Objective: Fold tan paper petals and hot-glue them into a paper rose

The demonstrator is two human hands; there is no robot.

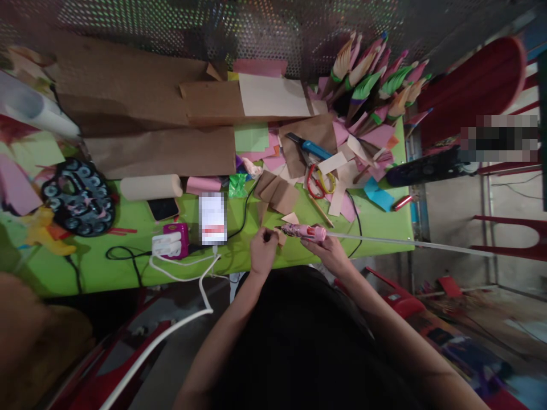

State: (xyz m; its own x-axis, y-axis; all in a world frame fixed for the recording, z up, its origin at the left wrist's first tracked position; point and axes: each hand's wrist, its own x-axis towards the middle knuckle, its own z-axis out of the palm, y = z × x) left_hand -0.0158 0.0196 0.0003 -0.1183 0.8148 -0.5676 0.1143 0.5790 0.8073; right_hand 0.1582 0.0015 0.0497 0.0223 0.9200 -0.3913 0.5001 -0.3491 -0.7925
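In my right hand point(327, 251) is a pink glue gun point(301, 230), its tip pointing left and a long clear glue stick point(397, 241) trailing from its back to the right. My left hand point(262, 250) is closed in a pinch on a small piece of brown paper point(281, 238), close to the tip of the gun. Just beyond my hands lie folded brown paper pieces point(277, 192) and a pencil point(321, 212). Farther back are scissors point(315, 183) with red and yellow handles and a blue utility knife point(315, 149).
Brown cardboard point(162, 151) covers the back of the green table point(239, 262). Paper cones point(376, 80) with coloured tips cluster at back right. A phone point(212, 219), a purple box point(176, 240), a cream roll point(151, 187) and cables stand left. Another person point(38, 336) is at lower left.
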